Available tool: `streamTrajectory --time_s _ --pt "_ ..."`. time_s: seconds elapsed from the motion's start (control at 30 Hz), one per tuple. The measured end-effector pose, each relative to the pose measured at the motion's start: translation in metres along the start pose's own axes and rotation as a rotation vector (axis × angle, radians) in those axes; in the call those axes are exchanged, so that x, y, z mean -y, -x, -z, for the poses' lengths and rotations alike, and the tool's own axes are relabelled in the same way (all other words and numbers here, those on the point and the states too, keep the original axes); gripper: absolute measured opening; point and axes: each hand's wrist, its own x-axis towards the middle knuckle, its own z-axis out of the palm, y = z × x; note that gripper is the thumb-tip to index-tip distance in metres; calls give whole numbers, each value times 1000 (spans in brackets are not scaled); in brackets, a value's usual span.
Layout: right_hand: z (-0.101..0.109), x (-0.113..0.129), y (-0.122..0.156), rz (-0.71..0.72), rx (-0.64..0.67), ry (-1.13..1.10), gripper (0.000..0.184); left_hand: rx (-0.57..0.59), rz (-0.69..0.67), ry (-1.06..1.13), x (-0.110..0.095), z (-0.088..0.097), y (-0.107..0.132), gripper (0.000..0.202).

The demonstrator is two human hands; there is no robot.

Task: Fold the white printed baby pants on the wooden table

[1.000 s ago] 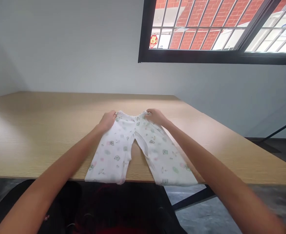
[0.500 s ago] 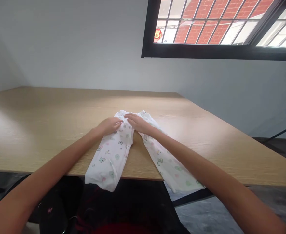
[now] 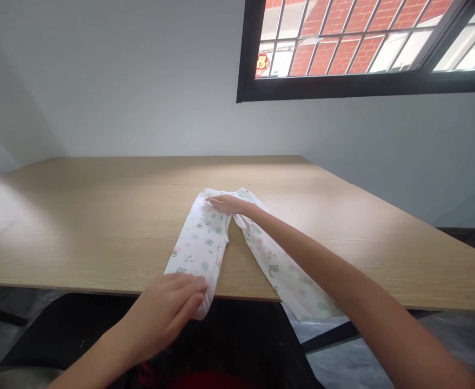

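We noted the grey wall (image 3: 140, 81) first, with the dark window frame (image 3: 322, 85) set into it at upper right. Below it ran the wood-grain counter (image 3: 99, 227). The white trousers (image 3: 199, 254) lay near its front edge, waistband (image 3: 225, 192) away from us, legs toward us and splayed; both leg ends reached past the edge.

Change over the last half second: the left hand (image 3: 172, 302) had gone from near the waistband down to the lower end of the left leg, while the right hand (image 3: 229, 204) had stayed just below the waistband. A second back, both had held the waistband corners. We took this to mean that the upper part was being steadied while the left leg was handled from its lower end; the right leg, partly behind the forearm, was untended.

Right fingers: extended, close together, resting on the cloth without clamping it. Left fingers: together, draped over the leg; we could not tell whether they pinched it. Smallest detail: faint animal prints (image 3: 208, 242) on the cloth.
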Motion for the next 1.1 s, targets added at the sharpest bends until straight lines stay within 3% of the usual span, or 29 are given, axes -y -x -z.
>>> streamTrajectory --time_s 0.07,0.13,0.2,0.3,0.37,0.47,0.57,0.67,0.7,0.77,0.87,0.93,1.03,1.1 --pt "14 -10 25 -52 -59 -76 48 -45 -18 78 -2 6 -39 35" --pt "28 -25 49 -104 -143 -191 45 -105 -94 113 -2 8 -93 35" --pt "39 -41 67 -138 -211 -294 42 -90 -107 51 -2 7 -154 36" --pt "45 -61 80 -189 -180 -313 42 -21 -93 18 -5 -3 -227 42" --pt "43 -71 81 -248 -102 -262 46 2 -114 -1 -15 -15 -247 46" --pt "34 -83 74 -246 -66 -85 49 53 -206 -35 -45 -35 -224 42" --pt "27 -94 64 -200 -84 94 47 90 -341 -56 -80 -57 -161 52" --pt "24 -101 58 -192 -116 89 45 -85 -343 -113 -103 -80 -104 86" --pt "23 -101 57 -179 -146 43 43 -159 -340 -174 -108 -88 -94 87" --pt "23 -98 59 -151 -225 -62 38 -327 -310 -340 -114 -106 -87 64" --pt "24 -90 65 -161 -335 -161 31 -508 -199 -445 -120 -121 -100 26" --pt "25 -85 69 -222 -394 -200 33 -446 -147 -327 -122 -117 -110 15" --pt "30 -77 74 -329 -433 -280 47 -284 -131 -67 -118 -95 -115 5" --pt "37 -67 75 -366 -440 -369 51 -328 -94 93 -108 -76 -108 10"
